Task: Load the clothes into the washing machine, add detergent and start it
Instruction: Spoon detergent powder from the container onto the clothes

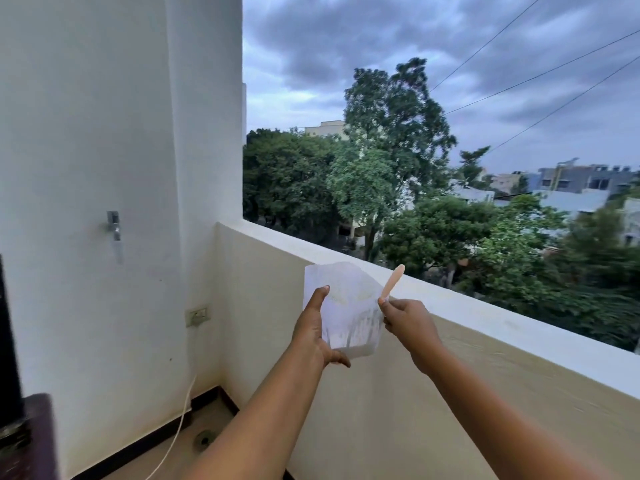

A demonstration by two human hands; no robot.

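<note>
Nearest, two bare forearms reach up from the bottom edge toward the middle. The left hand (317,329) cups a translucent white plastic container (346,311) from its left side and underneath, thumb up along the left wall and fingers curled under the base; a little pale residue lies at the bottom of it. The right hand (407,322) is closed in a pinch on the lower end of a small pale spoon (393,282), which tilts up and to the right just beside the container's right rim. Low at the left edge stands a dark, blurred object (20,427), too unclear to name. Between it and the arms lies open tiled floor with a round floor drain (204,438) and a thin white cord (178,431) running along it. Behind the hands rises the cream balcony parapet (485,317), its flat top running from mid-left to the right edge. The white wall (86,150) closes the left side, carrying a socket (198,316) and a metal bracket (114,225). Far beyond are trees (381,161), buildings and cloudy sky.
</note>
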